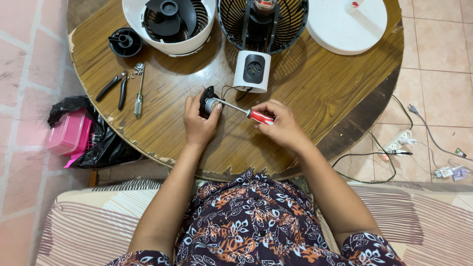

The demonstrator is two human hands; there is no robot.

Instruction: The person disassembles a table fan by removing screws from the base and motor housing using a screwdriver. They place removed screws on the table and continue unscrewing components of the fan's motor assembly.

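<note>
Sitting at the round wooden tabletop (305, 83), you have a small fan taken well apart. Along its far edge lie the white round base (347, 22) at the right, the black wire grille with the motor (263, 19) in the middle, and the white housing with the black blade (170, 22) at the left. A white box with a black socket-like face (252, 70) stands just in front of the grille. So the stripping-down looks largely done, and the work now sits on one small part.

Near the middle of the near edge, your left hand (199, 120) has its fingers closed around a small black part with a grey metal end (209, 102), thin black wires running from it toward the white box. Your right hand (282, 123) grips the red-handled screwdriver (241, 111), its tip touching that part.

By the left edge lie pliers (116, 88), a second screwdriver (140, 93), a few loose screws (138, 68) and a black round cap (125, 41).

No labelled packages show; a pink box (69, 134) sits on the floor beside a black bag.
</note>
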